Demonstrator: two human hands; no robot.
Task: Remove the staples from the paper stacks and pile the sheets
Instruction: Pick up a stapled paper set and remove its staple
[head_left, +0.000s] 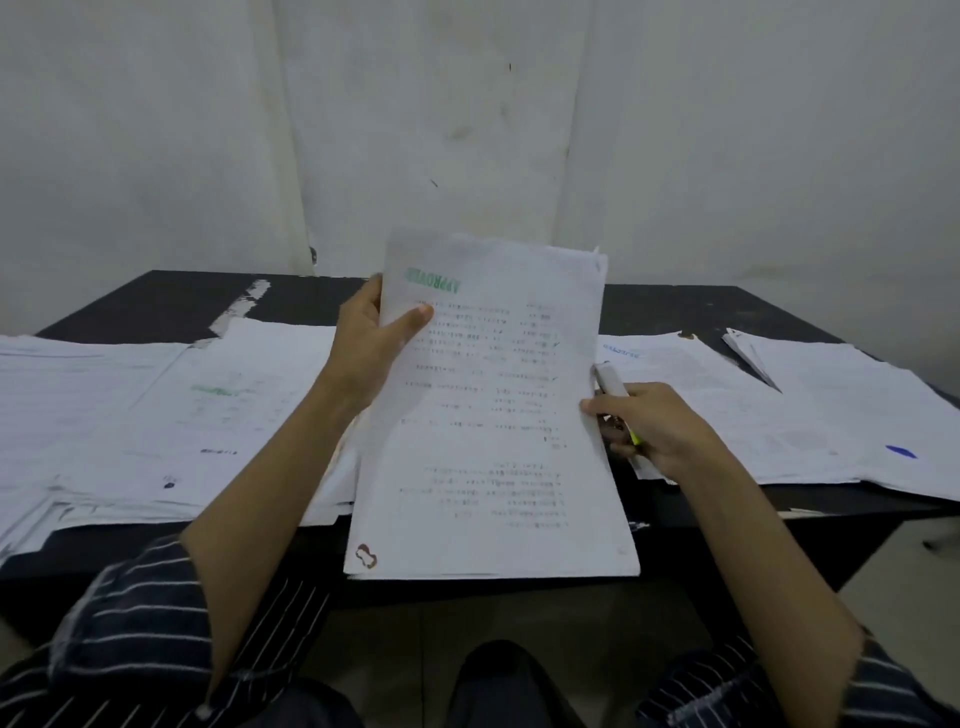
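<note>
The paper stack (493, 415) is up in the air in the mid of the view, over the near edge of the desk (675, 306), tilted w/ its far end higher. Its print is upside down & blurry. A green stamp (434, 283) sits near the far left corner, and a small red-brown mark (366, 556) sits at the near left corner. The left hand (369, 348) holds the stack by its left edge, thumb pressed flat on the front; the other fingers are hidden behind the paper. The right hand (649, 426) is at the stack's right edge, w/ the thumb tip touching the paper. Its fingers (618, 447) are curled round a white tool (610, 382) w/ a bit of yellow-green on it; can't tell what kind of tool. On the desk, loose sheets (156, 415) lie spread out on the left side, some on top of others. More sheets (753, 405) lie on the right side, one w/ a blue mark (901, 452). The desk is dark, w/ scraped spots at the back. Both arms have dark striped sleeves (145, 613) pushed up. A pale wall (467, 130) is behind the desk.
</note>
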